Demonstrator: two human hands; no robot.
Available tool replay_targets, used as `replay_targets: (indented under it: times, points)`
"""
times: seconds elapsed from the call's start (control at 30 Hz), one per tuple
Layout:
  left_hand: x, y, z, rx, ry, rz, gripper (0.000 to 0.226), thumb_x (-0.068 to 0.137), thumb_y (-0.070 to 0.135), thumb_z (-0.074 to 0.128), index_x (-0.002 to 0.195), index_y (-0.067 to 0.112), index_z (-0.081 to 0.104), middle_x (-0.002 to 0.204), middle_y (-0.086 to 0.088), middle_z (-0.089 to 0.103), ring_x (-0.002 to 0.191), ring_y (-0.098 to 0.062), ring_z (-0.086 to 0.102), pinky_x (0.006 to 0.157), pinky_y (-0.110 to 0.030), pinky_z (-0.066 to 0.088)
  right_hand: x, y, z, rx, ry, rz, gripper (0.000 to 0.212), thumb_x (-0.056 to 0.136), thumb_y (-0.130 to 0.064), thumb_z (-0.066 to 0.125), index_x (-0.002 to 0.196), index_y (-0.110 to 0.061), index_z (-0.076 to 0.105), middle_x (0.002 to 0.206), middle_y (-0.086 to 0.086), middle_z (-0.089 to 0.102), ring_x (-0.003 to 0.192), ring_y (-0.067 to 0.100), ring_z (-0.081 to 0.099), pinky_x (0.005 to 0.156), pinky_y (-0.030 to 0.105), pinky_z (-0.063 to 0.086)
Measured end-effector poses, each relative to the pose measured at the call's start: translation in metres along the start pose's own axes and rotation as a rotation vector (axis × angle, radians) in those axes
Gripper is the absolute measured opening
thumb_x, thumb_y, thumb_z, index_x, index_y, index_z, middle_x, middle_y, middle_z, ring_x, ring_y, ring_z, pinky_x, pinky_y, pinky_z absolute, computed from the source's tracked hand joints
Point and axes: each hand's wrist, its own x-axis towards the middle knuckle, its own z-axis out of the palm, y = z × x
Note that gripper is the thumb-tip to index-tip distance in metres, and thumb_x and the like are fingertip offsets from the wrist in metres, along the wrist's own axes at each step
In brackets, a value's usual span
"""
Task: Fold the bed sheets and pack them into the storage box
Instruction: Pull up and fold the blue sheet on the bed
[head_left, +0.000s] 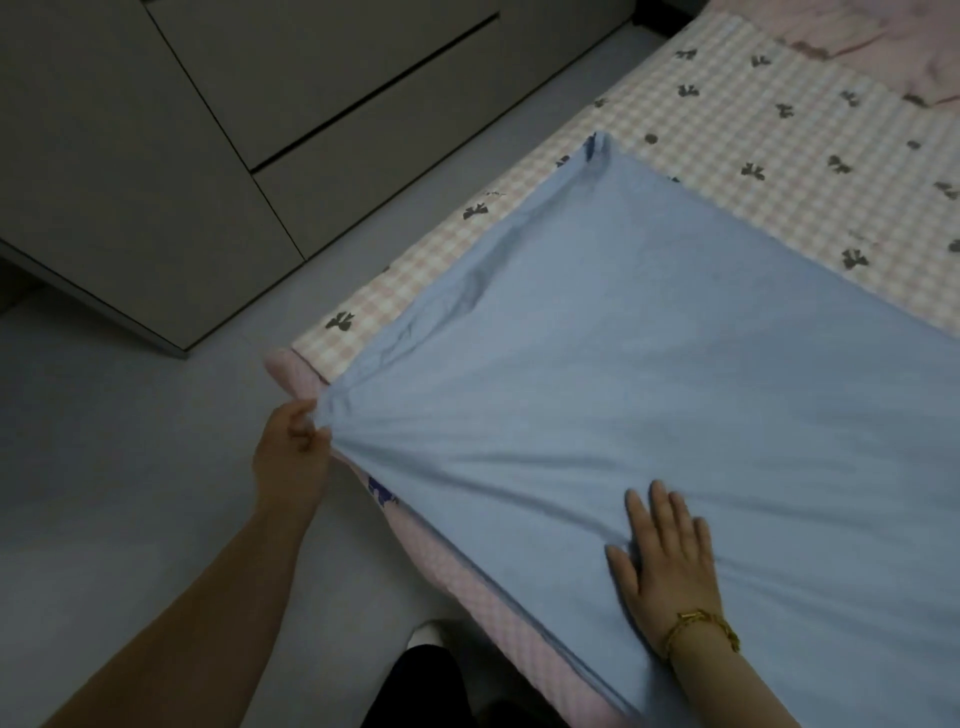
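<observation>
Open floor (130, 457) between wardrobe (156, 156) and bed (727, 104)

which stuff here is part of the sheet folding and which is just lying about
In the job: blue sheet, spread on the bed; left hand pinching its corner; right hand pressing flat on it.

Just there: checked bed cover under the sheet; pink cloth at the far end; grey cabinet; bracelet. No storage box is in view.

The wide-angle head camera looks forward and steeply down, close over the sheet (623, 364) at the bed (727, 130) corner; floor (130, 467) left, cabinet (130, 156) beyond.
</observation>
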Motion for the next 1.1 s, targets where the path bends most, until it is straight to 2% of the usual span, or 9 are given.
replay_targets:
  times: [0.1, 0.2, 0.4, 0.53, 0.63, 0.77, 0.87, 1.0, 1.1]
  points:
    - [0.021, 0.002, 0.006, -0.37, -0.186, -0.342, 0.026, 0.089, 0.001, 0.054, 0.112, 0.015, 0.051, 0.104, -0.011, 0.059, 0.093, -0.025, 0.055, 0.068, -0.021, 0.053, 0.003, -0.001, 0.02, -0.072, -0.098, -0.042, 0.065, 0.098, -0.04, 0.011, 0.113, -0.007, 0.064, 0.114, 0.019, 0.065, 0.112, 0.029, 0.038, 0.113, 0.025, -0.005]
    - [0.048, 0.008, 0.011, -0.406, -0.301, -0.443, 0.046, 0.091, 0.024, 0.055, 0.133, 0.009, 0.045, 0.134, -0.011, 0.05, 0.109, -0.025, 0.053, 0.088, -0.032, 0.045, 0.002, 0.003, 0.022, -0.072, -0.117, -0.026, 0.069, 0.098, -0.043, 0.002, 0.117, -0.01, 0.061, 0.115, 0.018, 0.064, 0.119, 0.032, 0.035, 0.114, 0.026, -0.005]
    - [0.057, 0.033, 0.004, 0.224, -0.184, 0.148, 0.034, 0.083, 0.008, 0.065, 0.116, -0.001, 0.06, 0.12, -0.016, 0.059, 0.113, -0.029, 0.053, 0.087, -0.023, 0.036, 0.002, 0.0, 0.018, -0.048, 0.05, 0.065, 0.056, 0.097, -0.045, 0.002, 0.149, -0.024, 0.006, 0.128, 0.013, 0.054, 0.143, 0.012, -0.012, 0.114, 0.029, -0.004]
    - [0.06, 0.027, -0.005, 0.331, -0.052, 0.32, 0.018, 0.088, 0.004, 0.057, 0.1, -0.006, 0.066, 0.099, -0.022, 0.066, 0.094, -0.035, 0.059, 0.074, -0.026, 0.034, 0.003, -0.003, 0.019, 0.006, 0.108, 0.052, 0.056, 0.096, -0.048, 0.001, 0.148, -0.026, -0.005, 0.157, -0.002, -0.006, 0.143, 0.01, -0.014, 0.114, 0.029, -0.007]
    - [0.065, 0.019, 0.006, 0.454, -0.185, 0.174, 0.025, 0.091, 0.011, 0.053, 0.112, 0.001, 0.061, 0.116, -0.021, 0.061, 0.107, -0.037, 0.055, 0.088, -0.034, 0.04, 0.003, -0.001, 0.024, 0.02, 0.11, 0.019, 0.057, 0.096, -0.049, 0.002, 0.148, -0.026, -0.003, 0.156, -0.006, -0.012, 0.143, 0.01, -0.013, 0.115, 0.029, -0.007]
    - [0.081, 0.031, 0.029, 0.55, -0.201, 0.338, 0.04, 0.092, 0.017, 0.05, 0.131, 0.006, 0.051, 0.133, -0.018, 0.052, 0.121, -0.036, 0.046, 0.104, -0.039, 0.032, 0.033, -0.003, 0.006, 0.023, -0.059, 0.087, 0.072, 0.09, -0.059, -0.007, 0.147, -0.022, 0.018, 0.149, 0.008, 0.027, 0.141, 0.008, -0.017, 0.112, 0.024, -0.013]
    - [0.084, 0.054, 0.06, 0.588, -0.314, 0.572, 0.05, 0.091, 0.032, 0.041, 0.134, 0.007, 0.047, 0.145, -0.016, 0.039, 0.133, -0.031, 0.036, 0.111, -0.034, 0.018, 0.083, -0.006, -0.022, -0.004, 0.041, 0.157, 0.105, 0.056, -0.075, -0.035, 0.145, -0.024, -0.011, 0.153, 0.001, -0.014, 0.136, 0.008, -0.026, 0.097, 0.022, -0.035]
    - [0.071, 0.085, 0.13, 0.664, -0.584, 0.822, 0.093, 0.071, 0.075, 0.005, 0.147, 0.025, 0.019, 0.157, -0.001, 0.007, 0.144, -0.016, 0.01, 0.112, -0.025, -0.004, 0.159, 0.001, -0.04, -0.011, -0.033, 0.331, 0.063, 0.095, -0.053, 0.01, 0.147, -0.024, -0.011, 0.154, 0.003, -0.021, 0.143, 0.019, -0.018, 0.112, 0.041, -0.017]
    - [0.058, 0.094, 0.191, 0.893, -0.705, 1.038, 0.101, 0.055, 0.076, -0.011, 0.147, 0.033, -0.003, 0.157, 0.002, -0.01, 0.144, -0.013, -0.008, 0.107, -0.031, -0.02, 0.181, 0.009, -0.026, -0.025, -0.002, 0.357, 0.071, 0.082, -0.059, -0.008, 0.144, -0.027, -0.018, 0.154, 0.002, -0.021, 0.142, 0.018, -0.019, 0.102, 0.038, -0.032]
